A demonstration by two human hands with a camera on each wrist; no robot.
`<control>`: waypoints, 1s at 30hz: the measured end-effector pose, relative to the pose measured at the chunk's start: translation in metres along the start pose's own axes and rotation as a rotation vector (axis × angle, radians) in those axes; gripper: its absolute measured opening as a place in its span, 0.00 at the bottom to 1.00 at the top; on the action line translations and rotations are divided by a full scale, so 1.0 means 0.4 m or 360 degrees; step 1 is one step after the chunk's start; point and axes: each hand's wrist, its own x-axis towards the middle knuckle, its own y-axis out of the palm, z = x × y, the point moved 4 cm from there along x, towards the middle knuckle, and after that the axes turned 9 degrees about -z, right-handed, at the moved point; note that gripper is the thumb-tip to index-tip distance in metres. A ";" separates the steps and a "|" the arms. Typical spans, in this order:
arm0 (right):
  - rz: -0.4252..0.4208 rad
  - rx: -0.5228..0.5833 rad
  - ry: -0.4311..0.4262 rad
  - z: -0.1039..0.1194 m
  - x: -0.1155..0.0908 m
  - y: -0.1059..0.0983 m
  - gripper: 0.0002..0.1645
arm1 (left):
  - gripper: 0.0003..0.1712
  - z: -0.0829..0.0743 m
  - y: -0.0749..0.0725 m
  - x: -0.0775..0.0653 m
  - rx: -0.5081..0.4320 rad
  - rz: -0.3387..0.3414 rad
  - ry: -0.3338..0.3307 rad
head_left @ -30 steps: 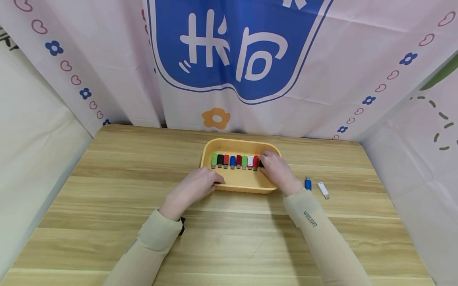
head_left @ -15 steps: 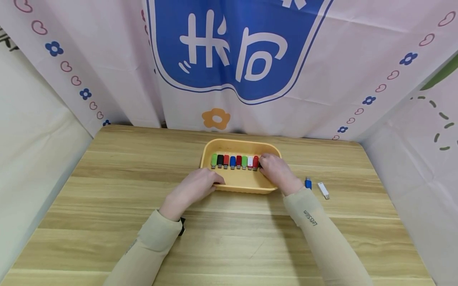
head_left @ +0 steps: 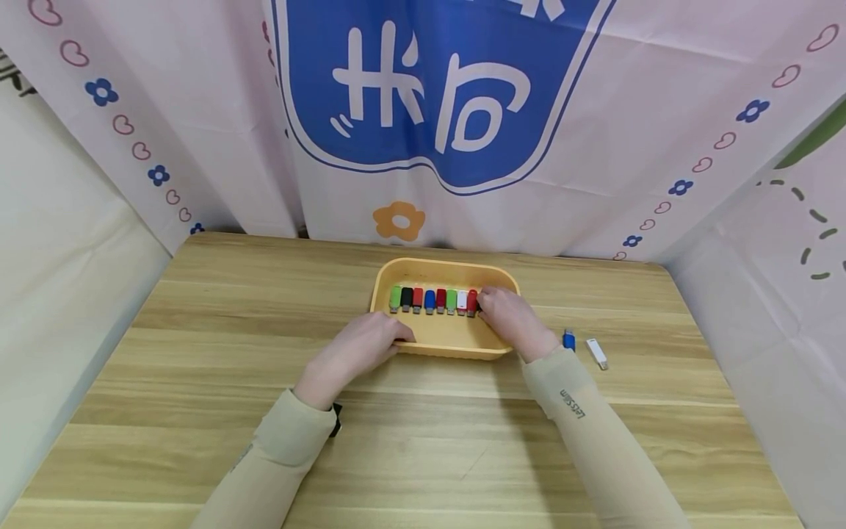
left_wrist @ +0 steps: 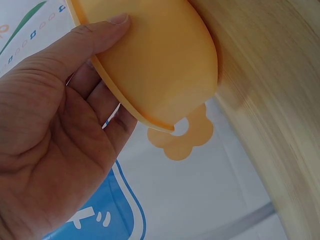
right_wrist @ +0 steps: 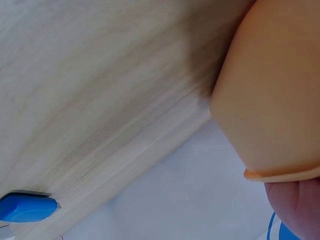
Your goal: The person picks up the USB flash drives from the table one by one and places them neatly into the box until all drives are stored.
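A yellow plastic tray (head_left: 449, 351) stands near the table's back edge. My left hand (head_left: 360, 344) grips its front left rim; in the left wrist view the thumb (left_wrist: 107, 34) presses the outer wall while the fingers go over the rim. Inside lies a side-by-side row of several USB flash drives, among them a green one (head_left: 395, 297), a blue one (head_left: 430, 300) and a red one (head_left: 472, 301), metal plugs toward me. At the row's right end my right hand (head_left: 512, 316) reaches in and pinches a black flash drive (head_left: 480, 303), mostly hidden by the fingers.
On the wooden table (head_left: 423, 455), right of the tray, lie a blue flash drive (head_left: 569, 340), partly behind the right sleeve, and a white one (head_left: 597, 353). A printed cloth (head_left: 562, 198) hangs behind the table.
The right fingers shift very slightly over the black flash drive and cover more of it. The left hand and the tray stay in place.
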 end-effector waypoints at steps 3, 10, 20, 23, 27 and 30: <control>0.0004 -0.0015 0.0003 -0.001 0.000 0.001 0.09 | 0.10 0.000 0.000 0.000 0.0002 -0.0005 0.0006; 0.0012 -0.0033 -0.0003 0.000 0.000 0.004 0.08 | 0.10 0.000 -0.001 -0.001 0.0000 -0.0011 0.0014; -0.0078 -0.0002 -0.0009 0.005 -0.006 -0.007 0.09 | 0.10 0.000 0.001 -0.001 0.0005 -0.0013 0.0014; -0.0106 0.0033 0.0022 0.003 -0.006 -0.007 0.10 | 0.10 -0.001 0.002 0.000 0.0001 -0.0016 0.0016; -0.0147 0.0069 0.0050 0.000 -0.004 -0.011 0.09 | 0.10 -0.002 0.002 0.000 0.0003 -0.0013 0.0017; -0.0183 0.0125 0.0080 0.000 -0.007 -0.022 0.09 | 0.10 -0.001 0.001 -0.001 0.0009 -0.0015 0.0014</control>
